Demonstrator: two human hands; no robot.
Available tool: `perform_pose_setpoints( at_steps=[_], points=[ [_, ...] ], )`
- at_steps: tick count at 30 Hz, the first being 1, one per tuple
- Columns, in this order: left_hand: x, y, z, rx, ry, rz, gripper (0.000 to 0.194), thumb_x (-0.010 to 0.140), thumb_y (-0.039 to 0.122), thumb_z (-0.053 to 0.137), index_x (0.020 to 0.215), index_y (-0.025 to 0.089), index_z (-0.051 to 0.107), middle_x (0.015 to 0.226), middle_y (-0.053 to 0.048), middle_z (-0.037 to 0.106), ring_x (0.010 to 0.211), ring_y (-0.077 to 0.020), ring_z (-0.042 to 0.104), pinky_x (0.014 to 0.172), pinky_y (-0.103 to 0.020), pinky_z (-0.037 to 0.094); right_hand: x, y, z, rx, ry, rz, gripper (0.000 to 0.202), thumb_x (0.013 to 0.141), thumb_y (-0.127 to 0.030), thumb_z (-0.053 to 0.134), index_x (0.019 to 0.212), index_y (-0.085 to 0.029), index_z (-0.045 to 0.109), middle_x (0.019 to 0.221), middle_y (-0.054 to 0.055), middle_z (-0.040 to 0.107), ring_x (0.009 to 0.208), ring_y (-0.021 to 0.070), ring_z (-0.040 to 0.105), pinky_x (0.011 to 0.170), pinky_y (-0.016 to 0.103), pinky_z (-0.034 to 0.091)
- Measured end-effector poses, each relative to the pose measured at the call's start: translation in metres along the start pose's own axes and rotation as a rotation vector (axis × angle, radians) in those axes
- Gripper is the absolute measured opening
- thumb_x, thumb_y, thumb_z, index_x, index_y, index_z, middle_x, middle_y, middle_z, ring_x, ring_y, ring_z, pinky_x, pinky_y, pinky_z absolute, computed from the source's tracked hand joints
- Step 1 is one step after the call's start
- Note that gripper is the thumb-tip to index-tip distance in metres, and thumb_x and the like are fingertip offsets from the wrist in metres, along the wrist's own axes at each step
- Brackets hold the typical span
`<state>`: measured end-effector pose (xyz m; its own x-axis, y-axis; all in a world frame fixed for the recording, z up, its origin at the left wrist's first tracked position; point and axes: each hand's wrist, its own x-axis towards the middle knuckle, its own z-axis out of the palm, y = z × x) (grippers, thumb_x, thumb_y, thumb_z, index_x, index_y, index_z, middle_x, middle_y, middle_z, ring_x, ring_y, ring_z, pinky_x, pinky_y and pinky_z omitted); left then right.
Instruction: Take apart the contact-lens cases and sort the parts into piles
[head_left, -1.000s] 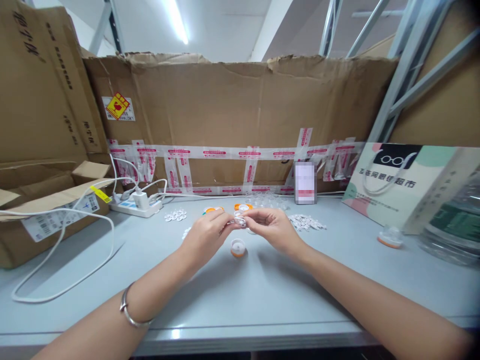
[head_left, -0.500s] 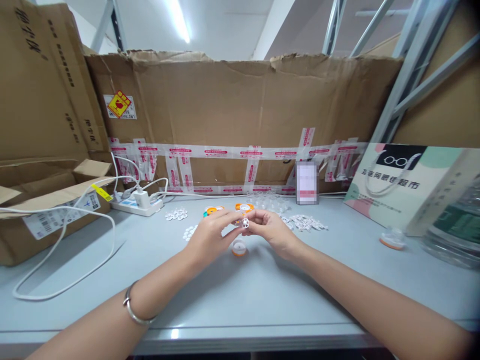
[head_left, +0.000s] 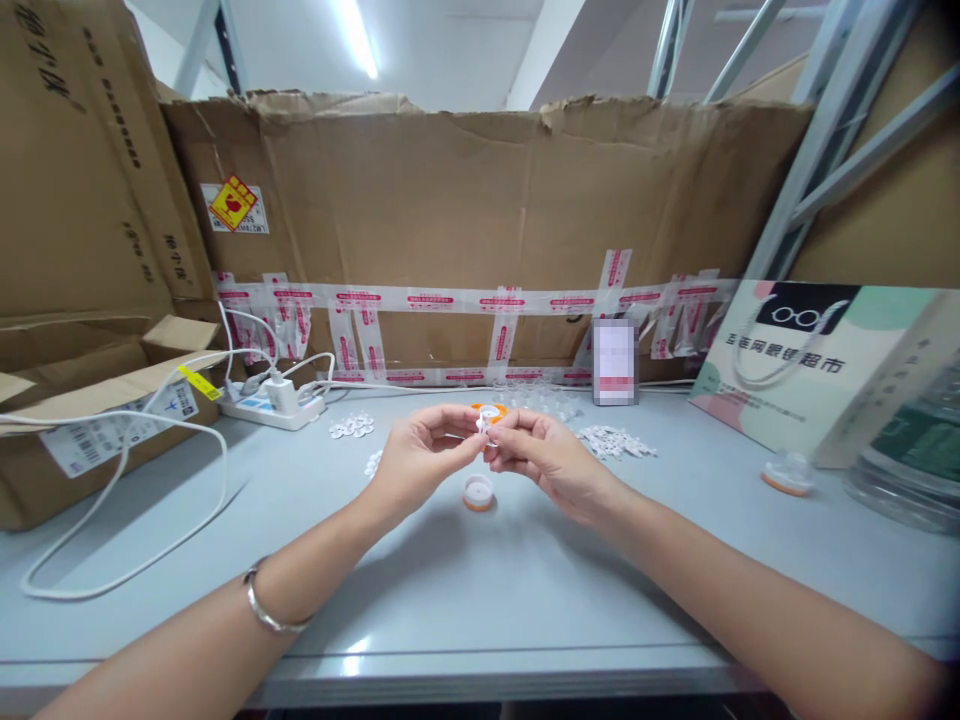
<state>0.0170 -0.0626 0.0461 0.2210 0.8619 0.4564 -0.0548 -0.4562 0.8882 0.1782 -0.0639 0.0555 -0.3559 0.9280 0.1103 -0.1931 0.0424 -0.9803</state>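
Fingertips of my left hand (head_left: pixel 431 452) and my right hand (head_left: pixel 551 462) meet near the middle of the view, both closed on a small white plastic part (head_left: pixel 484 424). Its details are partly covered by the fingers. Below the hands, a round white cup with an orange base (head_left: pixel 478 492) sits on the table. Directly behind the held part is an orange ring-shaped piece (head_left: pixel 498 410), partly hidden. Small white discs (head_left: pixel 352 427) lie to the left, and a pile of small white pieces (head_left: pixel 615 442) lies right of my right hand.
Clear plastic pieces (head_left: pixel 536 397) and a phone (head_left: pixel 615 362) stand at the back of the grey table (head_left: pixel 510 600). On the left are a power strip (head_left: pixel 274 405), a looping white cable and an open carton (head_left: pixel 112 400). A clear-and-orange piece (head_left: pixel 787 474), paper bag and large bottle are right.
The white part has turned between my fingers, and its spoked round face no longer shows. My left hand has shifted slightly and now hides the orange and green pieces behind it.
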Motion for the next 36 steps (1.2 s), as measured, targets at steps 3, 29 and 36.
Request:
perform_pose_setpoints(
  at_steps=[3, 29, 36],
  points=[
    [0.0, -0.003, 0.001, 0.001, 0.017, -0.001, 0.02, 0.067, 0.025, 0.069, 0.082, 0.013, 0.062, 0.075, -0.002, 0.065, 0.069, -0.0104, 0.061, 0.068, -0.021, 0.053, 0.002, 0.0, 0.0, -0.004, 0.021, 0.084, 0.017, 0.067, -0.028, 0.068, 0.066, -0.015, 0.057, 0.063, -0.001, 0.061, 0.057, 0.0073, 0.056, 0.065, 0.024, 0.046],
    [0.008, -0.005, -0.017, 0.183, -0.004, 0.051, 0.021, 0.072, 0.027, 0.062, 0.087, 0.013, 0.057, 0.081, -0.004, 0.061, 0.073, -0.0119, 0.058, 0.069, -0.025, 0.051, 0.035, -0.01, -0.097, -1.334, 0.202, 0.08, 0.015, 0.07, -0.019, 0.055, 0.063, -0.017, 0.067, 0.055, 0.002, 0.065, 0.057, 0.0151, 0.061, 0.053, 0.022, 0.043],
    [0.007, -0.001, -0.013, 0.101, 0.027, -0.025, 0.023, 0.074, 0.029, 0.061, 0.089, 0.013, 0.062, 0.078, -0.004, 0.064, 0.07, -0.0117, 0.059, 0.067, -0.023, 0.05, 0.025, -0.018, -0.079, -1.347, 0.329, -0.04, 0.023, 0.07, -0.036, 0.059, 0.079, -0.017, 0.07, 0.065, 0.005, 0.065, 0.062, 0.0187, 0.059, 0.055, 0.028, 0.041]
  ],
)
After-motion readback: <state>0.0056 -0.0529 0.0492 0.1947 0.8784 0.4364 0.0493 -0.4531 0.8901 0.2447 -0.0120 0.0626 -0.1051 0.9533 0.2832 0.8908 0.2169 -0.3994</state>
